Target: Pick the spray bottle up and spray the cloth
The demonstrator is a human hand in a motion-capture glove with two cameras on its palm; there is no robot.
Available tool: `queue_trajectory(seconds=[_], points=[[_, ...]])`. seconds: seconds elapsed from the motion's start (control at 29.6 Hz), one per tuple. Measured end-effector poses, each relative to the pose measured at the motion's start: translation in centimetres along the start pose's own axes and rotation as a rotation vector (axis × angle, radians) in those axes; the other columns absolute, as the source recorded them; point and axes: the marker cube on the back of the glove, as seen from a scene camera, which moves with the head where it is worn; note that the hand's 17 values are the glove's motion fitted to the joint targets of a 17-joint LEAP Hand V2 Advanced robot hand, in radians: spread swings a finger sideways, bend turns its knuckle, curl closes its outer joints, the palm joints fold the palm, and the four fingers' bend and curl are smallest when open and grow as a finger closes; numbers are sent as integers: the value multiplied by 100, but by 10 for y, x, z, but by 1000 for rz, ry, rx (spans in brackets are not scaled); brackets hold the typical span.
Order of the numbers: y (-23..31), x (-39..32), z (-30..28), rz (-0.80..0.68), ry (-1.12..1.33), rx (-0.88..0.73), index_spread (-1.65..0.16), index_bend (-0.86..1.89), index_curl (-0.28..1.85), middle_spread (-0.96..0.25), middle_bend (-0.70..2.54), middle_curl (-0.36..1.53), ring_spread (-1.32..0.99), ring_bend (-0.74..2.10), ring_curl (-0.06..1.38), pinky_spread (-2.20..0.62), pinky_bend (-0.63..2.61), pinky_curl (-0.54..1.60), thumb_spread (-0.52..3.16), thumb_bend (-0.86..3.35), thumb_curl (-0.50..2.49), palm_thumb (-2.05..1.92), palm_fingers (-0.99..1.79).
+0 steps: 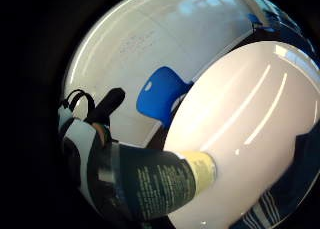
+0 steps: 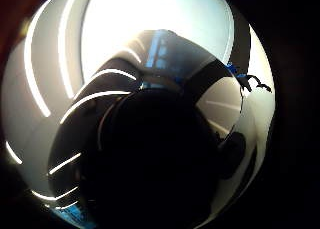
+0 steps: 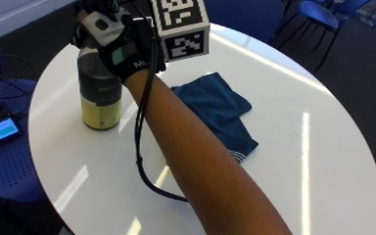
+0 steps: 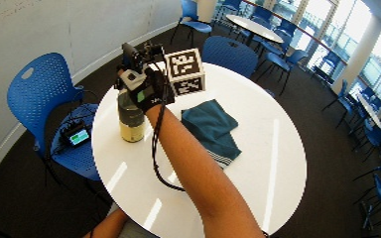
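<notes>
On the white round table (image 3: 318,147), outside view: gloved right hand (image 3: 126,51) wraps the top of the upright spray bottle (image 3: 100,95), fingers curled round its neck, forearm stretched out across the tabletop. Bottle base appears to rest on the table, teal cloth (image 3: 217,110) lying beside it, apart. Wide outside view: same grip, blue chair (image 4: 42,99) next to the table. Little finger side palm view: bottle's dark label with small white print, unreadable, yellow band below. Thumb side palm view: dark shape fills it.
</notes>
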Motion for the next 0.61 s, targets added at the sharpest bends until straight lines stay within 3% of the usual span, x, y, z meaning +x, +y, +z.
queue_trajectory(seconds=[0.61], points=[[20, 6, 8, 58, -1, -35, -26, 51, 56, -21, 62, 50, -20, 56, 44, -24, 37, 37, 39, -3, 90, 83, 139]])
